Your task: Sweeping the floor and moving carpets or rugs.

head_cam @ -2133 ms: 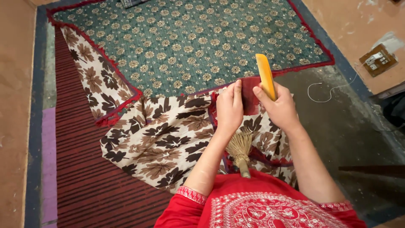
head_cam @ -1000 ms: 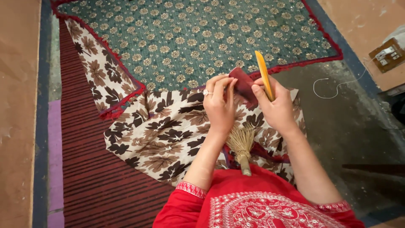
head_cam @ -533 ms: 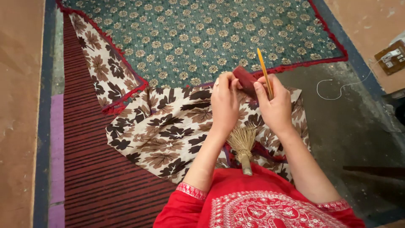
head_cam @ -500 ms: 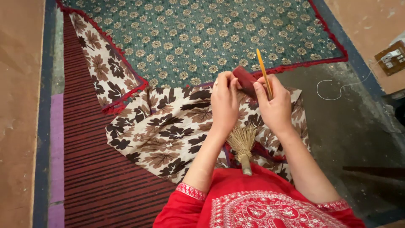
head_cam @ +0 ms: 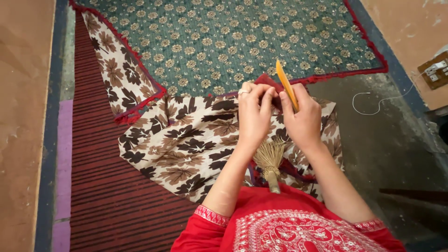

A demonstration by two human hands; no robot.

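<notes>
My left hand (head_cam: 253, 116) and my right hand (head_cam: 302, 120) are close together above the floor, both pinching a small dark red cloth piece (head_cam: 267, 80) that shows just above my fingers. My right hand also grips a flat yellow stick (head_cam: 285, 84) that points up and away from me. Below my wrists a small straw broom (head_cam: 269, 161) stands out from under my arm, bristles pointing away. Under my hands lies a cream cloth with brown leaf print (head_cam: 186, 140), red-edged and folded back.
A green floral mat (head_cam: 224, 37) with a red border covers the floor ahead. A dark red striped rug (head_cam: 102, 186) lies at the left. To the right are bare grey floor, a loose white cord (head_cam: 373, 100) and a wall socket plate (head_cam: 434, 72).
My hands have drawn closer together and my left fingers have folded over the red cloth piece, hiding most of it. The yellow stick has turned from flat-on to nearly edge-on.
</notes>
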